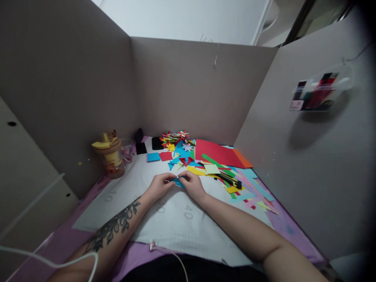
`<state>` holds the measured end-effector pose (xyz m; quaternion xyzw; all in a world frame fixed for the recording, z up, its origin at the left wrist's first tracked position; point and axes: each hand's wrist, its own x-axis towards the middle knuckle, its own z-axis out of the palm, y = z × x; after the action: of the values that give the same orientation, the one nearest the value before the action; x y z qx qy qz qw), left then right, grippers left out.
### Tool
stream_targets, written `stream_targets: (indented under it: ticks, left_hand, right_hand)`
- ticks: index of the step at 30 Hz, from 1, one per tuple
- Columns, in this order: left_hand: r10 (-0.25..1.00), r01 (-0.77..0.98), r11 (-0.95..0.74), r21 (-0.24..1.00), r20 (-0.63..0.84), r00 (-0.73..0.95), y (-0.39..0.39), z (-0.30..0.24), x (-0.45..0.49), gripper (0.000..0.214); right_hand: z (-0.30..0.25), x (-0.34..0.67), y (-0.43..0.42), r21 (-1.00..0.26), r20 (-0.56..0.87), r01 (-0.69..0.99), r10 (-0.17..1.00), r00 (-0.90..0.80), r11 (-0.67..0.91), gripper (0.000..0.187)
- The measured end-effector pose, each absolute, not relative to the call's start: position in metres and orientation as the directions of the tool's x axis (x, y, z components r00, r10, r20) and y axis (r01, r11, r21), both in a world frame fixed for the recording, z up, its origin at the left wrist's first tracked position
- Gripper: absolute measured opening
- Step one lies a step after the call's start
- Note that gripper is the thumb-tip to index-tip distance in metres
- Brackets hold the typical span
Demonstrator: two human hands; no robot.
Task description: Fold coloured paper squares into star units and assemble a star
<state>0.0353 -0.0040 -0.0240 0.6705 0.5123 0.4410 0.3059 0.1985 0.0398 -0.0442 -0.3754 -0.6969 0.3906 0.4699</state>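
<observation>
Between both hands is a small piece of folded blue paper [179, 182], held just above the white sheet [129, 196] on the table. My left hand [161, 186] pinches its left side with thumb and forefinger. On the other side my right hand [192, 185] grips it, fingertips close to those of the left. The exact folds are partly hidden by the fingers. Just beyond the hands lie several small folded paper pieces [185, 161] in red, blue and pale green. A pale green paper square [212, 169] rests to the right of them.
A yellow-and-black utility knife [230, 180] lies among cut paper strips [252, 196] at right. Large red sheets [216, 152], blue squares [153, 157] and folded paper stars [176, 138] are behind. A brown-and-yellow cup [113, 160] stands left. Grey partitions [190, 86] surround the table.
</observation>
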Motion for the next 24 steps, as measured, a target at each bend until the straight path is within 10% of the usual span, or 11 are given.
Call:
stream_targets:
  ticks: [24]
  left_hand:
    - [0.956, 0.305, -0.216, 0.927, 0.265, -0.128, 0.0008, -0.0291, 0.0322, 0.010]
  right_hand:
    - [-0.0395, 0.1918, 0.0374, -0.920, -0.025, -0.329, 0.869, -0.494, -0.214, 0.022]
